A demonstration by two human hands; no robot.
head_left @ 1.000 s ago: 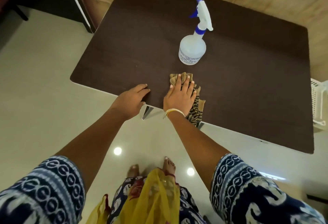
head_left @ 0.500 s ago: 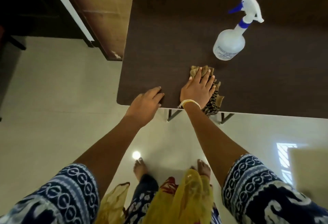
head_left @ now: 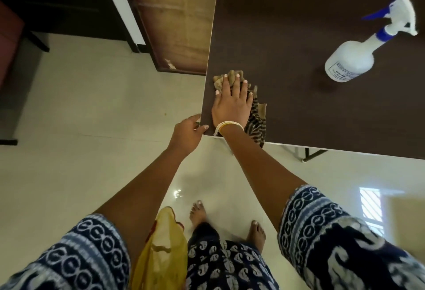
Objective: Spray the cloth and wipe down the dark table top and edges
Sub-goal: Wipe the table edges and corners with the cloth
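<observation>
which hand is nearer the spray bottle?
Right. The right hand presses flat on the cloth near the table's left corner, left of the spray bottle. The left hand grips that corner, farther away.

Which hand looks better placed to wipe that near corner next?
The right hand: it already presses the cloth flat beside that corner, while the left hand only grips the table corner.

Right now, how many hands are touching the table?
2. The right hand presses the cloth flat near the table's left edge; the left hand grips its near-left corner.
</observation>
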